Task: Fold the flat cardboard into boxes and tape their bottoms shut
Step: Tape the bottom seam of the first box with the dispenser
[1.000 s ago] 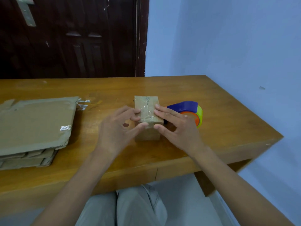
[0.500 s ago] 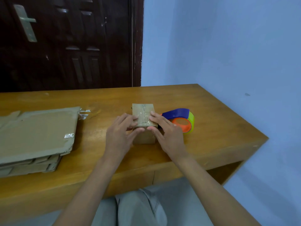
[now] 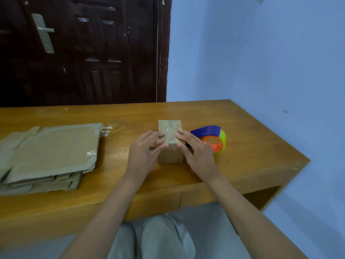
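Brown box (image 3: 170, 155), blue-orange-yellow tape dispenser (image 3: 212, 138)

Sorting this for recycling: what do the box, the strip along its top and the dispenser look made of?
Box: matte brown cardboard, dull fibrous faces. Strip: clear glossy plastic tape, wrinkled and glinting. Dispenser: likely smooth hard plastic, in bright blue, orange and yellow-green.
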